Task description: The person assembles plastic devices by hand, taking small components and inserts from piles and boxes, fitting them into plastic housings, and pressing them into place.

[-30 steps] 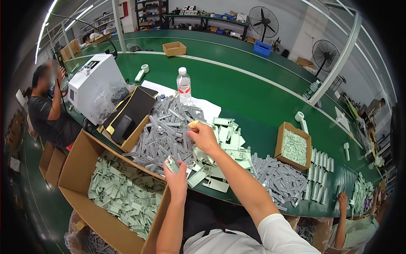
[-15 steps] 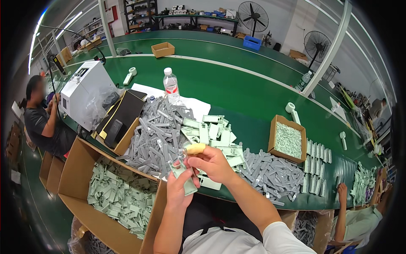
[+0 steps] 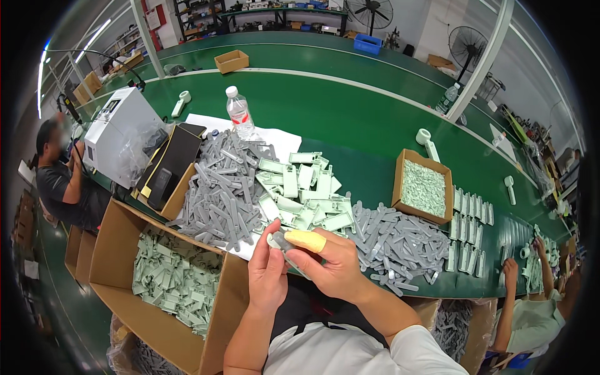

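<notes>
- We see the left hand (image 3: 267, 269) and the right hand (image 3: 330, 265) meeting just above the near edge of the green table (image 3: 350, 119).
- Both hands close on one small grey plastic strip (image 3: 279, 240), pinched between them; the right forefinger wears a yellow finger cover (image 3: 305, 240).
- The strip sits right in front of a heap of pale green pieces (image 3: 303, 194), with grey strip piles (image 3: 225, 187) to either side.
- An open cardboard box (image 3: 119, 237) of green parts stands below the left hand.
</notes>
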A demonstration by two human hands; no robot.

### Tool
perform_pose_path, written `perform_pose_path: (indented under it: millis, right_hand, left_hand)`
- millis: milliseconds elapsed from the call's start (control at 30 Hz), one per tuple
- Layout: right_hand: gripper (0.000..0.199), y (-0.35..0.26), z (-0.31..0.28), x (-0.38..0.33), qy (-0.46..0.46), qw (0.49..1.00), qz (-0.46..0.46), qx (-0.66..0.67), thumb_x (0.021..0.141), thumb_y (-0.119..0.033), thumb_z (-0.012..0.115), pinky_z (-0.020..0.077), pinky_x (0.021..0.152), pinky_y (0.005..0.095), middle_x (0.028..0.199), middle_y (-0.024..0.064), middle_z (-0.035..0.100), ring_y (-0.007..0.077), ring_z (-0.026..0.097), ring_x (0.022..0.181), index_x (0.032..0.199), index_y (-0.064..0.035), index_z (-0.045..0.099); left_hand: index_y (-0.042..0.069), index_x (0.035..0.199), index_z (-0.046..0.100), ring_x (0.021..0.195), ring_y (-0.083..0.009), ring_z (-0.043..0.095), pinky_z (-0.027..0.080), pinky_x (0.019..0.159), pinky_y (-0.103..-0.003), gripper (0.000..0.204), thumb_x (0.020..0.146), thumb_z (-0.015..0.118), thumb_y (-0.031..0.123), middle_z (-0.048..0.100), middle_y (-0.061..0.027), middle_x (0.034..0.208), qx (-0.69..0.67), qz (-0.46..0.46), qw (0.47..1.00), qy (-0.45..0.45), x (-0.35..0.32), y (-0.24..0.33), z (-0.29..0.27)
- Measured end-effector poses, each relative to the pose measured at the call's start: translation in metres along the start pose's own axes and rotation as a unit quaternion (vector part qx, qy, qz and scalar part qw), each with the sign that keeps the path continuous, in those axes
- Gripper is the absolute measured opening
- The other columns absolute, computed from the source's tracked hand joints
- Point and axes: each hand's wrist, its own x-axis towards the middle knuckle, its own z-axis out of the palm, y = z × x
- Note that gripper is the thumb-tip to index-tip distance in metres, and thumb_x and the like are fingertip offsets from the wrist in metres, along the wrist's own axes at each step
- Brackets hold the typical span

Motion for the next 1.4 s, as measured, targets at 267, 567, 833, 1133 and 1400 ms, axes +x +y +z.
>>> perform_pose_path:
  millis: [267,567,833,1133,1400]
  right_hand:
    - [0.026,-0.001,-0.016,-0.009,0.025,0.999,-0.035,-0.007,0.085,-0.006,0.073,0.0416,0.05,0.0261,0.075,0.0069,0.062,0.0135,0.055,0.056,0.111,-0.0012,0.07]
    - [0.037,0.002,-0.028,-0.007,-0.003,0.996,-0.046,-0.074,0.081,-0.006,0.076,0.0452,0.056,0.0308,0.081,0.0076,0.064,0.02,0.057,0.066,0.116,-0.0031,0.068]
    - [0.037,-0.001,-0.05,-0.026,-0.034,0.998,0.001,-0.056,0.079,-0.006,0.077,0.0488,0.066,0.0304,0.087,0.0091,0.066,0.0237,0.061,0.073,0.115,-0.0032,0.067]
    - [0.035,0.005,-0.041,-0.036,0.004,0.995,0.082,-0.052,0.078,-0.005,0.076,0.0505,0.067,0.0331,0.088,0.0092,0.066,0.0255,0.061,0.077,0.111,-0.0014,0.067]
    - [0.037,0.022,-0.036,-0.038,0.06,0.951,-0.127,-0.274,0.074,-0.006,0.075,0.0494,0.066,0.0358,0.084,0.0082,0.063,0.0259,0.059,0.076,0.109,0.0025,0.066]
  left_hand:
    - [0.002,0.152,0.029,0.107,-0.0108,0.058,0.048,0.091,-0.027,0.055,0.105,0.049,0.023,0.059,-0.0057,0.125,0.098,0.036,0.994,-0.04,-0.001,-0.012,0.007]
    - [0.005,0.15,0.029,0.103,-0.0165,0.062,0.053,0.089,-0.033,0.05,0.106,0.046,0.021,0.059,-0.0075,0.12,0.052,-0.015,0.998,-0.014,0.014,-0.015,0.018]
    - [0.008,0.147,0.027,0.107,-0.0272,0.063,0.055,0.091,-0.04,0.057,0.099,0.057,0.012,0.056,-0.0183,0.125,0.074,-0.058,0.994,-0.06,0.012,-0.009,0.026]
    - [0.008,0.145,0.029,0.114,-0.0357,0.063,0.055,0.091,-0.042,0.059,0.095,0.06,0.006,0.056,-0.0223,0.125,0.037,-0.033,0.998,-0.033,0.012,-0.02,0.033]
    - [0.007,0.142,0.032,0.106,-0.033,0.066,0.057,0.086,-0.038,0.047,0.1,0.053,0.007,0.061,-0.0212,0.118,-0.004,-0.06,0.998,0.03,0.014,-0.026,0.036]
